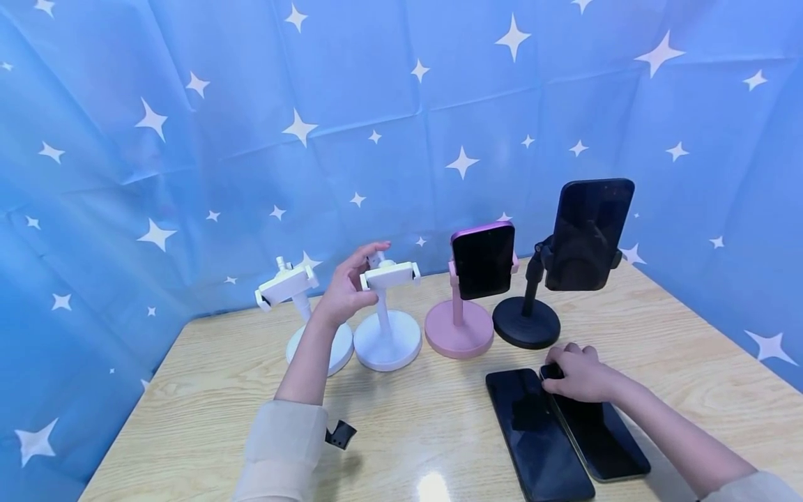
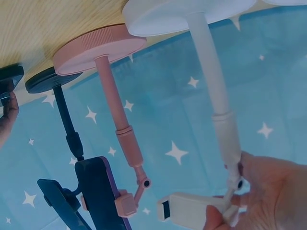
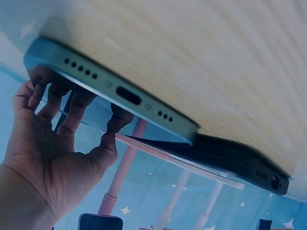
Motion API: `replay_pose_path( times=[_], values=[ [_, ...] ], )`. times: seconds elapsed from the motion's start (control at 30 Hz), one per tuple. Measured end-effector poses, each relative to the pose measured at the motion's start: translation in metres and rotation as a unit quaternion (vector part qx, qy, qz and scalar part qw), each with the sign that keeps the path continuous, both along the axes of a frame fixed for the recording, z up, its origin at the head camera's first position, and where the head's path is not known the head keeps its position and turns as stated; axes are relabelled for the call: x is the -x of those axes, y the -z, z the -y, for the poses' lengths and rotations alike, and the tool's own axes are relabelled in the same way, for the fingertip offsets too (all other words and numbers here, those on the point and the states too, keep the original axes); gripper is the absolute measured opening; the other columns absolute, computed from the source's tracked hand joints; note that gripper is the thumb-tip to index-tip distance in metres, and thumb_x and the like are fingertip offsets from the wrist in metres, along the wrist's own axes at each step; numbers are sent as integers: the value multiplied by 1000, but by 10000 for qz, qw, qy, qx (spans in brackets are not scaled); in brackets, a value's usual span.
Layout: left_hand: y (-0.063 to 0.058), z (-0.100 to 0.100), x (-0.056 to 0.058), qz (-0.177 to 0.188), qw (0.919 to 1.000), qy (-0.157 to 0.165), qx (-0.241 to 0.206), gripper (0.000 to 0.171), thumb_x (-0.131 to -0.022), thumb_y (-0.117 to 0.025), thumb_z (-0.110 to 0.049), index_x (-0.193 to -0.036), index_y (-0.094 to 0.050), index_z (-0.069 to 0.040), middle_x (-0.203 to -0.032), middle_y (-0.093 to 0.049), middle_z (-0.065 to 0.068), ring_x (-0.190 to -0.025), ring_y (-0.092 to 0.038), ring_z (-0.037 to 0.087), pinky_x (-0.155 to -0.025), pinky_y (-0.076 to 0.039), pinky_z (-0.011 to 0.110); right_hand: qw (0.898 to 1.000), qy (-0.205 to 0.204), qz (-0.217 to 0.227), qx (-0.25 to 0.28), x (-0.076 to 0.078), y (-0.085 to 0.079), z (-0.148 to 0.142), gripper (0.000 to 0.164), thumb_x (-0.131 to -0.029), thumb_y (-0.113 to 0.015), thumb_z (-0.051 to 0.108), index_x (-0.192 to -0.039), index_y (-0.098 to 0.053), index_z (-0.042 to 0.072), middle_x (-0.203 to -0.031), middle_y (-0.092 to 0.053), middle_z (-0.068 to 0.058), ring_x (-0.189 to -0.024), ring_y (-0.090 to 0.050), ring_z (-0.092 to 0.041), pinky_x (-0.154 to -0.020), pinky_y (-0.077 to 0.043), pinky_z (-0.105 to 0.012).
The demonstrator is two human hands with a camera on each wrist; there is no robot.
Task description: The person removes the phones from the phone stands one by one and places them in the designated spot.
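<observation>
My left hand (image 1: 347, 287) holds the head of a white phone stand (image 1: 387, 340), its thumb and fingers around the back of the clamp (image 2: 192, 211). That clamp has no phone in it. To the left, another white phone stand (image 1: 285, 284) also bears no phone. My right hand (image 1: 580, 373) is at the far end of a dark phone (image 1: 605, 439) with a metallic edge (image 3: 103, 88), which lies screen up on the table. Thumb and fingertips bend down onto that end. A second dark phone (image 1: 533, 432) lies directly left of it.
A pink stand (image 1: 459, 331) carries a pink-edged phone (image 1: 484, 261). Right of it, a black stand (image 1: 527, 324) carries a large black phone (image 1: 590, 233). A small black piece (image 1: 341, 434) shows beside my left sleeve. A blue star-patterned cloth (image 1: 401, 139) hangs behind the wooden table (image 1: 207, 390).
</observation>
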State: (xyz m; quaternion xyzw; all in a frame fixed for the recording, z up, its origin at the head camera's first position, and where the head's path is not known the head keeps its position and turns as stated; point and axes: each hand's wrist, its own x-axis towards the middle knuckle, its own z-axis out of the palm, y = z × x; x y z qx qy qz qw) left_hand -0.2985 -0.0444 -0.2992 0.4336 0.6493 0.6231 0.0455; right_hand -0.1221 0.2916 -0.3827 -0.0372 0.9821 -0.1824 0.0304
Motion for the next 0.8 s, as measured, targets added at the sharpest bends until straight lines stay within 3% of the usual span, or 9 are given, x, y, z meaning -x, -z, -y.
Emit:
replay_pose_path(
  times=[0.3,0.53,0.8],
  values=[
    [2,-1,2,-5,9999,22,-97,71,-62,-46,21,-130,-38,4,-141,-36,12,-103,-42,35,-66,-48,37,9989,324,318,84,1,0,0,26,-74,-63,21,-93,-55,7,-92,-47,-15,-86,-36,-44,-61,-39,-53],
    [1,0,1,-35,9999,-49,-83,72,-63,-46,22,-131,-40,2,-142,-36,11,-106,-44,24,-70,-47,43,9984,346,436,117,0,-3,2,26,-74,-63,21,-94,-54,6,-92,-46,-15,-87,-36,-44,-62,-39,-53],
    [5,-3,-2,47,9997,-218,-90,77,-65,-48,20,-138,-36,-2,-147,-30,7,-121,-36,34,-73,-47,27,9984,334,443,62,0,-2,1,26,-75,-63,22,-94,-54,6,-93,-47,-16,-88,-36,-45,-61,-39,-53]
  ],
)
